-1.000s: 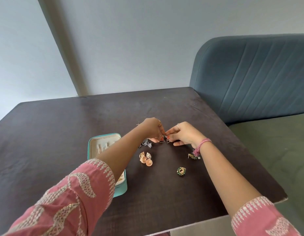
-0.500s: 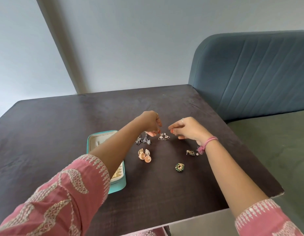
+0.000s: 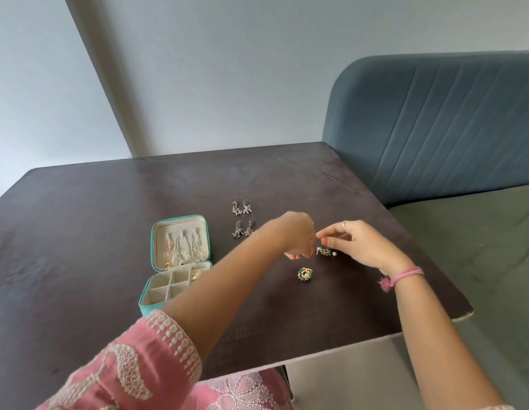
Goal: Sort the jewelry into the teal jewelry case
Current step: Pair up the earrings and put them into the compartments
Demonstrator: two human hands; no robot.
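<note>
The teal jewelry case [image 3: 146,300] lies open at the left of the dark table [image 3: 79,217], with chains in its lid and divided compartments in front. A green and gold earring with a pearl [image 3: 324,251] sits between my hands. My left hand [image 3: 297,236] is curled, and its fingertips pinch the earring's left end. My right hand [image 3: 356,245] hovers just above it, thumb and forefinger close together with nothing visibly in them. A matching round green earring [image 3: 305,274] lies on the table in front. My left arm hides the spot where other pieces lay.
Two pairs of silver drop earrings [image 3: 241,207] [image 3: 244,228] lie behind my left hand. A blue-grey sofa back [image 3: 434,122] stands at the right, beyond the table's right edge. A grey wall rises behind the table.
Both hands have left the silver triangular earrings and moved right and nearer, onto the green and gold earring. The view has shifted, showing the open case and two silver pairs.
</note>
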